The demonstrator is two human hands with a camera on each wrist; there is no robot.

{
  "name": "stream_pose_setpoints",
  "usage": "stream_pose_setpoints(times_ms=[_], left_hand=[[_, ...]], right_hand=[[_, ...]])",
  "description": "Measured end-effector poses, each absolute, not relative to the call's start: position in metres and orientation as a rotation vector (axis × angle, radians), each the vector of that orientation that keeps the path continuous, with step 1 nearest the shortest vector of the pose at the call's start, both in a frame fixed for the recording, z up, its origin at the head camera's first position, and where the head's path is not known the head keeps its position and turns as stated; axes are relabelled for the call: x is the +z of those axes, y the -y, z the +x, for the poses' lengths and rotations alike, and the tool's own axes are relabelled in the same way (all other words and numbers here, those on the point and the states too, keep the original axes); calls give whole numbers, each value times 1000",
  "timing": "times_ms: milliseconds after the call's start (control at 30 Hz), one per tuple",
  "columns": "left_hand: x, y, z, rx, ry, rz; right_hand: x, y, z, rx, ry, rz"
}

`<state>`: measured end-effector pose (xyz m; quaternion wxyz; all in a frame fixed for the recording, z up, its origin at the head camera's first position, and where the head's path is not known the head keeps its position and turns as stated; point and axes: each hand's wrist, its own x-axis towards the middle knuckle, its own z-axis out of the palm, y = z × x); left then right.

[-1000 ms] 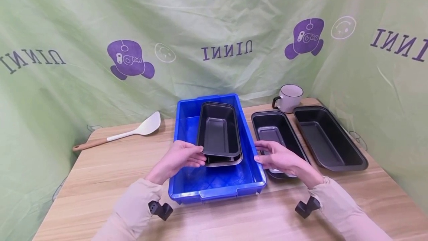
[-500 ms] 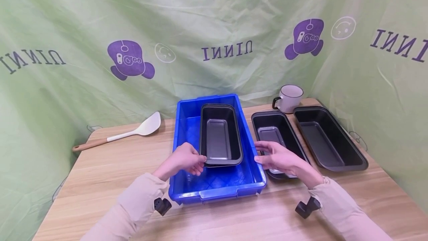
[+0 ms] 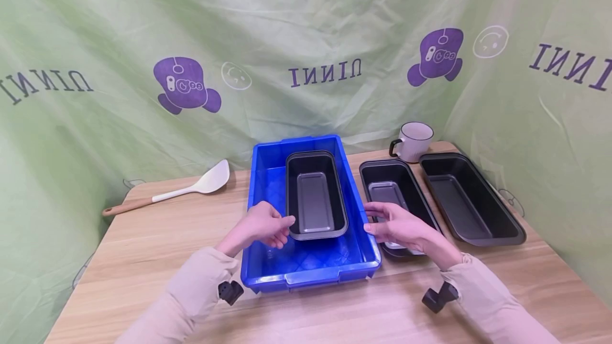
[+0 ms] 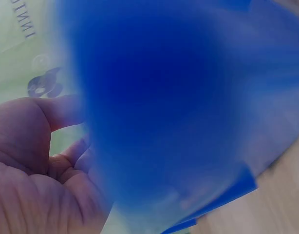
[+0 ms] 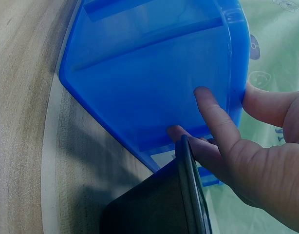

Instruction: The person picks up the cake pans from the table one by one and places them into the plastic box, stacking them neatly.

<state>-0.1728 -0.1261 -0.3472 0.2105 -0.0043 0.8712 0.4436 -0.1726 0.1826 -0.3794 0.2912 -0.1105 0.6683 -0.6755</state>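
A black loaf pan (image 3: 315,200) lies in the blue plastic bin (image 3: 330,275), nested over another pan that is now mostly hidden. My left hand (image 3: 263,227) is over the bin's left side, thumb tip right at the pan's near-left rim and the other fingers loosely bent beside it. In the left wrist view the bin wall (image 4: 159,122) hides those fingertips. With my right hand (image 3: 401,227) I hold the bin's right rim, thumb over the edge and fingers along the outer wall, as the right wrist view shows.
Right of the bin, partly under my right hand, lies a second loaf pan (image 3: 416,195). Beyond it is a larger one (image 3: 473,200). A white mug (image 3: 416,142) stands behind them. A white turner with a wooden handle (image 3: 191,190) lies at left. Green cloth (image 3: 306,25) hangs behind the table.
The upper loaf pan has dropped and settled level over the lower one, covering it. My left hand's fingers have come away from under its rim. My right hand has stayed still.
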Motion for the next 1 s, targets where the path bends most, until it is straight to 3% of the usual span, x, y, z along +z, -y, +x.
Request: stream_pose_setpoints(times_ms=[367,667,1000], left_hand=[[-334,147,-180,1370,-2333,82],[-315,195,-185,1463,-2485,90],[-349,221,-175,1683,-2582,-26]], right_hand=[[-378,-182,-172,-1800,-1782,-299],[-378,-181,-172,-1795,-1794,-292],[-377,-181,-171,-1786,-1806,-272]])
